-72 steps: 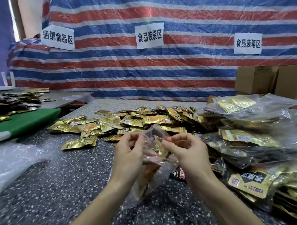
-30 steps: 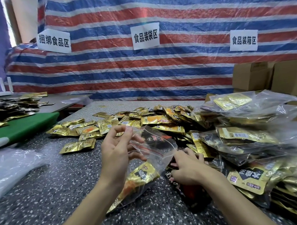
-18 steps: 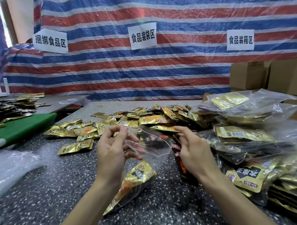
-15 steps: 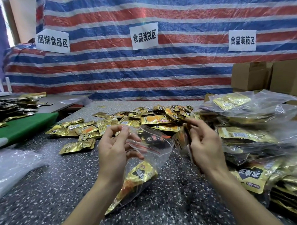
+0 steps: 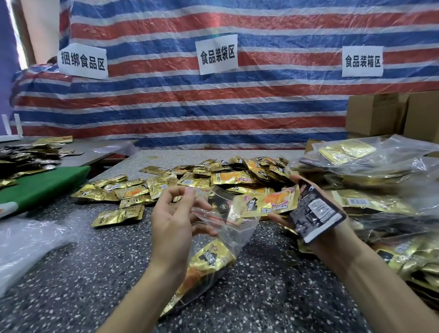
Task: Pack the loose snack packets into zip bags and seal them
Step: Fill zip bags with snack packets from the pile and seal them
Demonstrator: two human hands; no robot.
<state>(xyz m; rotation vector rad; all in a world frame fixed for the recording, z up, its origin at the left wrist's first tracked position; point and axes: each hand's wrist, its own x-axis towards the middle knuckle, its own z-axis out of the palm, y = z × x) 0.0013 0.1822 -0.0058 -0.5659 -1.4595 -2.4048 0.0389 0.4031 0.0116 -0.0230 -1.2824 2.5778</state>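
A: Step?
B: Filling. Our left grip (image 5: 173, 223) pinches the bag (image 5: 223, 224) mouth open; our right grip (image 5: 328, 239) clasps two packets (image 5: 267, 202) just beside the bag.
A: Next?
B: We slide them into the mouth.

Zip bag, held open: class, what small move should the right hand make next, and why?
Probably slide the packets into the zip bag: the left hand holds its mouth open, the right hand grips them right beside that mouth, and the bag has room left.
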